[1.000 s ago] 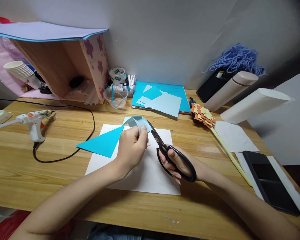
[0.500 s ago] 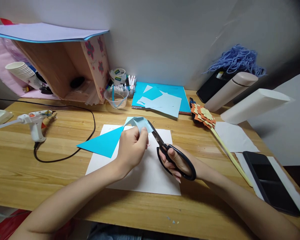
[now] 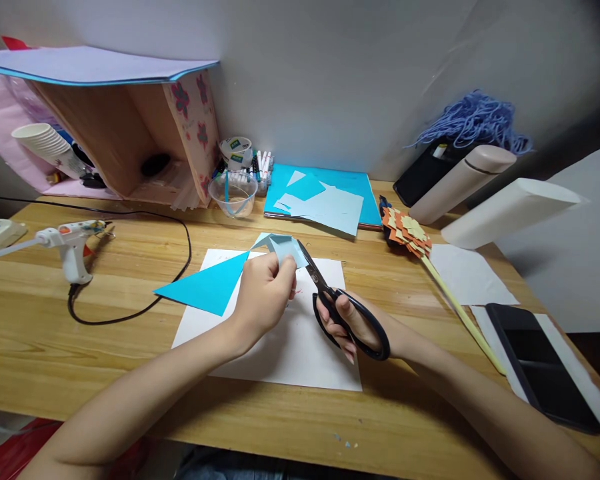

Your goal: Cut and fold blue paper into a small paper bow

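Note:
Between the thumb and fingers of my left hand (image 3: 267,293) is a piece of folded light blue paper (image 3: 286,248). My right hand (image 3: 347,323) grips the black handles of a pair of scissors (image 3: 325,287). The scissor blades meet the right edge of the light blue paper, just above my left thumb. A bright blue paper triangle (image 3: 210,283) lies to the left of my left hand. Under both hands a white sheet of paper (image 3: 300,360) rests on the wooden table. My left fingertips are partly hidden behind the thumb.
A glue gun (image 3: 73,247) with a looping black cable stands at left. At the back are a decorated box (image 3: 190,133), a clear plastic bowl (image 3: 233,195) and blue paper scraps (image 3: 330,207). A paper flower (image 3: 407,230) and a black phone (image 3: 543,363) lie at right.
The scissors and my right hand have shifted very slightly left. My left hand has hardly moved, still pinching the light blue paper.

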`<control>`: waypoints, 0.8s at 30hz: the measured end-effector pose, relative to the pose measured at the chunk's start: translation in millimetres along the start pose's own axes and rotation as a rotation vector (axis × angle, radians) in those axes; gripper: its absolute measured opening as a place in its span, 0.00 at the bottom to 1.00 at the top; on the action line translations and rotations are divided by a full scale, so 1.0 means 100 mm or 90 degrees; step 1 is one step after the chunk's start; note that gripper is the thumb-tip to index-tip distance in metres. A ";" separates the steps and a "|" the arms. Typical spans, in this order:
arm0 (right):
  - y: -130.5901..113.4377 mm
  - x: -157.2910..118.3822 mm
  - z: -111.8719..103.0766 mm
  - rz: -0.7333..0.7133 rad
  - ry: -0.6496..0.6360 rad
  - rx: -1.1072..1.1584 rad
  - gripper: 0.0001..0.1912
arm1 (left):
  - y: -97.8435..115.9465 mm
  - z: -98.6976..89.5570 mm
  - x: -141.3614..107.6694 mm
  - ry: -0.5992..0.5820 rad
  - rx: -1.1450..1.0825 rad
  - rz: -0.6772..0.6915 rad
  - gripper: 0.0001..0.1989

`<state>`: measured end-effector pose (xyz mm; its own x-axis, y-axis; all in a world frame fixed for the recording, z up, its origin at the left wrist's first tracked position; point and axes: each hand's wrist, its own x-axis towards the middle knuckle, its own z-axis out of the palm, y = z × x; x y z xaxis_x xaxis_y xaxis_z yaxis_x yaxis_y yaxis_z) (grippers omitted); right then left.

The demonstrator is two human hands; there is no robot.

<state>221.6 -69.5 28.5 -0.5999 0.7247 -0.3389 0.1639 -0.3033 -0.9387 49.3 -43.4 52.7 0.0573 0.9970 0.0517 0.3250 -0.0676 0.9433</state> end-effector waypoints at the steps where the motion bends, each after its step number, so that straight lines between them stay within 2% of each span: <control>1: 0.01 0.00 0.00 -0.002 0.000 -0.005 0.35 | 0.00 0.00 0.00 -0.001 -0.002 -0.002 0.21; 9: 0.04 0.00 0.01 -0.017 0.019 -0.030 0.34 | 0.02 0.00 0.00 -0.016 -0.017 -0.020 0.21; 24: -0.08 -0.03 0.02 0.012 0.030 -0.032 0.33 | 0.01 -0.01 -0.02 -0.003 -0.019 -0.006 0.21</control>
<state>220.8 -70.1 36.8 -0.5595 0.7478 -0.3574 0.2144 -0.2859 -0.9340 48.7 -45.6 54.0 0.0583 0.9975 0.0407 0.2973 -0.0563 0.9531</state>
